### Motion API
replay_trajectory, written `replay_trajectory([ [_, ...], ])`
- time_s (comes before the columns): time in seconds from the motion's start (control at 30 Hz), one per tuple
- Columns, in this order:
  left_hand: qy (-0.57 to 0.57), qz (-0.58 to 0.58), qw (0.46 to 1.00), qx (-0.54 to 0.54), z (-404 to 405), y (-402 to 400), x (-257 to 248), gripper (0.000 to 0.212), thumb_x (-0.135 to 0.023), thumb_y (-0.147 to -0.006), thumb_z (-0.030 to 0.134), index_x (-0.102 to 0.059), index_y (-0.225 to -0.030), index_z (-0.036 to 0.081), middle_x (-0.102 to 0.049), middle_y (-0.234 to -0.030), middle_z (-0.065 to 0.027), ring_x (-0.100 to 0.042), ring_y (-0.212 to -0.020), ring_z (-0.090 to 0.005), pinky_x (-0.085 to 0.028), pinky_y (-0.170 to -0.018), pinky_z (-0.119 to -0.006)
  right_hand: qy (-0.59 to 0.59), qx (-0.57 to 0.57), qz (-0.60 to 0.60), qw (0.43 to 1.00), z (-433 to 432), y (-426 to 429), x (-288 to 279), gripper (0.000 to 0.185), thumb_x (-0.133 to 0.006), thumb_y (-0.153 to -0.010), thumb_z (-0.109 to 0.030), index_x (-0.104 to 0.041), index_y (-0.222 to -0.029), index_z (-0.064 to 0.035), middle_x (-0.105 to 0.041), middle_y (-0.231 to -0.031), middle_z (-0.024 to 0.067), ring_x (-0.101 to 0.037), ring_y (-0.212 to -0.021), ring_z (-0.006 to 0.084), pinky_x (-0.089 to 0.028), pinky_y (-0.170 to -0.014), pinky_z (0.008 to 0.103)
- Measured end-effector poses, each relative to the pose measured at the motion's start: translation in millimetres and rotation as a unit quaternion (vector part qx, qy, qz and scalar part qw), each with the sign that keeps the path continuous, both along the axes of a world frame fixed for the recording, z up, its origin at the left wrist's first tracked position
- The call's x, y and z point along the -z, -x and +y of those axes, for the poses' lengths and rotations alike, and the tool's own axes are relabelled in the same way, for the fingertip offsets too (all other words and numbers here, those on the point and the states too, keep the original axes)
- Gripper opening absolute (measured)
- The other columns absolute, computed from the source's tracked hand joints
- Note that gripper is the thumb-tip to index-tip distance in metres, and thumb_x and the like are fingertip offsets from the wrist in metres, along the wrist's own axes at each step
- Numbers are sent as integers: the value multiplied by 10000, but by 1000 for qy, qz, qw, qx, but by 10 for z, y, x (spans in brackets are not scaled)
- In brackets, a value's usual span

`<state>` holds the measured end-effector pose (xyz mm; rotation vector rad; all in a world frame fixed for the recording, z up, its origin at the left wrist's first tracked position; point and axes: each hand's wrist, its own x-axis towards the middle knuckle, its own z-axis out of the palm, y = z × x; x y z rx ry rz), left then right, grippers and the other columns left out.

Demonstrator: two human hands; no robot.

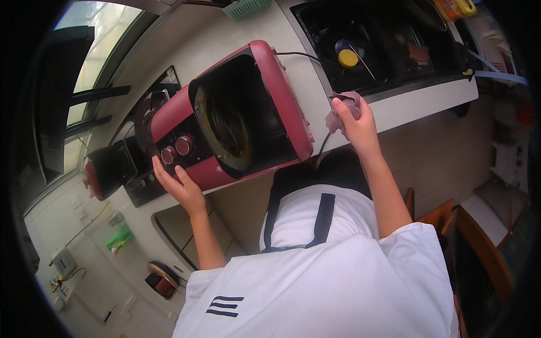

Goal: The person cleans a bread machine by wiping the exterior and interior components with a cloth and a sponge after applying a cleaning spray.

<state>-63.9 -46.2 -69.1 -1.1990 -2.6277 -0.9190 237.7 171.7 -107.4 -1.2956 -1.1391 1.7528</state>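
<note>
A red countertop oven point(282, 93) lies tipped on the white counter, its dark front and two round knobs point(184, 145) facing up. Small feet stick out along its right side. My left hand point(186, 190) is against the oven's lower left end beside the knobs, fingers spread and closed on nothing. In my right hand point(363, 129) is a crumpled mauve cloth point(340, 118), pinched between thumb and fingers. That hand is to the right of the oven, above the counter's front edge and apart from the oven.
Right of the oven is a black sink point(380, 55) with a yellow-and-purple round object point(348, 58) and a thin stick. A black cord point(298, 54) runs by the oven. A green basket point(245, 8) stands at the back. A gas hob point(146, 188) and dark pot point(112, 173) are left.
</note>
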Motion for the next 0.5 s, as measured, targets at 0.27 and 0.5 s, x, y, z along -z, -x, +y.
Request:
replay_trajectory([
  [0.27, -30, 67, 997, 14, 48, -159, -290, 515, -443, -1002, 184, -358, -1467, -21, -376, -1520, -185, -325, -1431, -327, -219, -1180, -446, 118, 57, 71, 989, 13, -330, 413, 340, -522, -953, -183, -554, -1233, 7, -624, -1095, 57, -574, -974, 94, -453, -880, 234],
  [0.5, -187, 57, 975, 101, 313, -621, -692, 602, -410, -1016, 375, -346, -1421, -67, -386, -1480, -217, -368, -1403, -335, -242, -1182, -486, -79, -15, 31, 996, -238, -259, -250, 264, -655, -886, -150, -641, -1070, 39, -669, -933, 39, -616, -817, 76, -509, -734, 217],
])
